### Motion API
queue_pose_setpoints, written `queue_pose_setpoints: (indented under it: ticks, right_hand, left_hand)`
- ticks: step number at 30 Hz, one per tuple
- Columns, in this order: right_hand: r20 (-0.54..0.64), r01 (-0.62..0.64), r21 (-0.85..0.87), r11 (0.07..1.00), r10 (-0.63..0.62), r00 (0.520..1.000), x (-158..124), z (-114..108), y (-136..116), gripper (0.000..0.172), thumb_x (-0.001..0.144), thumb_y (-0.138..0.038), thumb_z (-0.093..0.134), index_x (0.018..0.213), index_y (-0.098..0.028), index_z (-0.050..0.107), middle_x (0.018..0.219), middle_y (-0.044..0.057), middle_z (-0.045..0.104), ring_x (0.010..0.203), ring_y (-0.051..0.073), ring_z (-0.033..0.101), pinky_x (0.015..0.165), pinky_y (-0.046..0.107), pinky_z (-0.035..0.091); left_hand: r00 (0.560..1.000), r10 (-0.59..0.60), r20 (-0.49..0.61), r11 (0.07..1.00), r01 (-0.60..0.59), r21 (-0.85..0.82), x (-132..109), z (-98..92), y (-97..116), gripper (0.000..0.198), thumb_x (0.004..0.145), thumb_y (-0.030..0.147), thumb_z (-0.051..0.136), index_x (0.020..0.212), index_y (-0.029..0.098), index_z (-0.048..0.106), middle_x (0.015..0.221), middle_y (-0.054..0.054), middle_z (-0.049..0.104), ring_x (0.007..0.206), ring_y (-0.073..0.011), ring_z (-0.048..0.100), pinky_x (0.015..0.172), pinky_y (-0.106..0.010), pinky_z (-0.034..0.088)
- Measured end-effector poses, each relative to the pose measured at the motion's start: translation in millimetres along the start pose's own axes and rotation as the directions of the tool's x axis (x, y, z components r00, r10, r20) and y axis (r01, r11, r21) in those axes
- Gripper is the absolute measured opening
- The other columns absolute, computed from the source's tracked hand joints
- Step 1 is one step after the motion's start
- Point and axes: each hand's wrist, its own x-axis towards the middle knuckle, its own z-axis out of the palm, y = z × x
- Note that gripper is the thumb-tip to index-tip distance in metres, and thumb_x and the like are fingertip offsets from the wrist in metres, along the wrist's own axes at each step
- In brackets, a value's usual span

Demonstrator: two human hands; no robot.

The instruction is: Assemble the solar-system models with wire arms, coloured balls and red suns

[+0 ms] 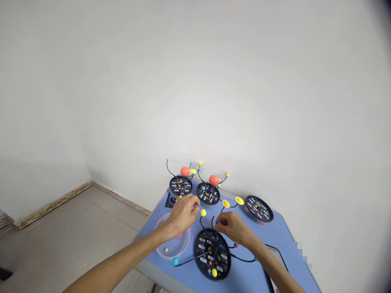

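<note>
**Left hand [181, 215] and right hand [230, 228] over black planet-model disc [212, 254] on blue desk [275, 230].**
Left fingers [192, 202] loosely curled beside yellow ball [203, 212]; right fingers [220, 219] bunched; cannot tell if either holds anything.

The left hand [181, 215] is angled forward, its fingers [194, 201] drawn together. The right hand [232, 228] is curled downward, with the bare left forearm [122, 256] and right forearm [275, 268] extended inward from the lower corners

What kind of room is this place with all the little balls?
It looks like a simple workroom or craft room. A blue table holds round black model bases with wire arms and coloured balls, beside a bare white wall and tiled floor.
</note>
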Motion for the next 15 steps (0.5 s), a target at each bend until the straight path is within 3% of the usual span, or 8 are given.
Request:
queue_pose_setpoints:
  ticks: [2,6,8,12,15]
  right_hand:
    - [-0.014,-0.016,0.093,0.996,0.017,1.000,-3.3,-7.4,0.9,0.010,0.060,-0.026,0.059,0.062,-0.020,0.066,0.048,-0.006,0.044,0.050,0.012,0.038,0.051,0.028,0.026]
    - [0.015,-0.051,0.313,0.949,0.049,0.999,-9.6,-19.2,0.9,0.028,0.065,-0.037,0.058,0.082,-0.018,0.068,0.060,-0.003,0.057,0.049,0.011,0.045,0.050,0.028,0.033]
    - [0.020,-0.055,0.401,0.915,0.052,0.998,-11.7,-21.6,1.3,0.029,0.064,-0.040,0.062,0.082,-0.017,0.068,0.064,-0.001,0.061,0.049,0.011,0.046,0.050,0.028,0.035]
    - [0.025,-0.061,0.518,0.853,0.057,0.998,-14.0,-21.3,4.6,0.032,0.062,-0.041,0.070,0.083,-0.016,0.069,0.064,0.000,0.063,0.050,0.010,0.046,0.050,0.027,0.035]
    - [0.034,-0.059,0.583,0.810,0.048,0.998,-14.3,-19.7,6.8,0.036,0.060,-0.042,0.075,0.084,-0.016,0.069,0.065,0.001,0.065,0.052,0.011,0.047,0.050,0.027,0.035]
  left_hand:
    - [0.999,0.031,-0.023,0.999,-0.032,-0.025,-2.3,-4.3,12.5,0.017,0.083,0.013,0.051,0.076,0.020,0.064,0.082,-0.002,0.069,0.079,-0.0192,0.061,0.074,-0.029,0.042]
    - [0.997,0.036,0.071,0.999,-0.034,-0.040,-17.2,-7.7,30.4,0.035,0.088,0.016,0.045,0.054,0.020,0.054,0.053,0.002,0.054,0.055,-0.0151,0.049,0.057,-0.028,0.033]
    - [0.998,0.025,0.055,0.999,-0.023,-0.042,-30.7,-10.8,35.9,0.036,0.090,0.018,0.044,0.057,0.021,0.057,0.056,0.001,0.055,0.056,-0.0157,0.049,0.058,-0.029,0.034]
    - [0.998,0.013,-0.060,0.995,-0.019,-0.094,-61.4,-21.6,44.9,0.030,0.094,0.025,0.043,0.080,0.023,0.070,0.075,-0.002,0.067,0.068,-0.0184,0.058,0.064,-0.029,0.041]
    - [0.998,-0.018,-0.068,0.992,0.009,-0.125,-68.4,-28.0,46.7,0.022,0.090,0.024,0.050,0.087,0.023,0.072,0.081,-0.002,0.069,0.068,-0.0177,0.059,0.065,-0.029,0.044]
